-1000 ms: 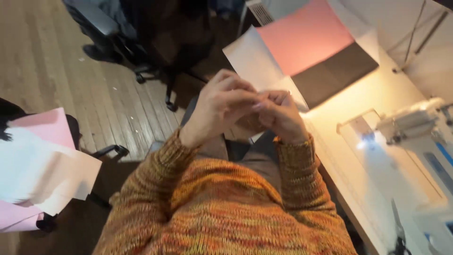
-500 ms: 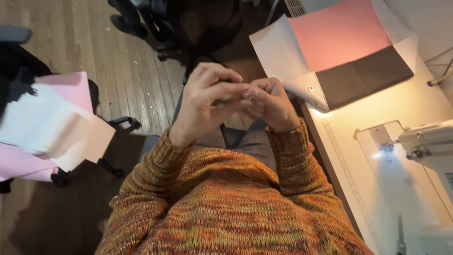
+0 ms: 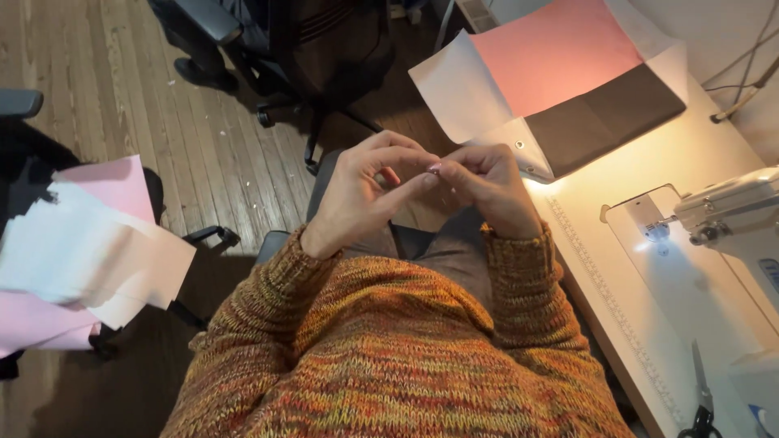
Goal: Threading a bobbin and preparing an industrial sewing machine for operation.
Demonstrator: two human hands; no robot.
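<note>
My left hand [image 3: 361,199] and my right hand [image 3: 493,191] are raised together above my lap, in front of my orange knitted sweater [image 3: 389,349]. Their fingertips meet in a pinch between them. The right fingers are curled in; the left thumb and forefinger reach across to them. Whether something small sits between the fingertips I cannot tell. Just beyond the right hand hangs the corner of a white sheet [image 3: 458,89] with a small eyelet, off the table's edge.
A white table [image 3: 690,154] on the right carries a sewing machine [image 3: 730,207] with its lamp on, pink fabric [image 3: 560,53], dark brown fabric [image 3: 608,122] and scissors [image 3: 700,405]. Pink and white sheets [image 3: 81,251] lie on a chair at left. A black office chair [image 3: 251,40] stands ahead.
The view has shifted slightly, bringing the scissors into sight. My hands stay together; the left fingers have spread a little and the pinch sits lower in view.
</note>
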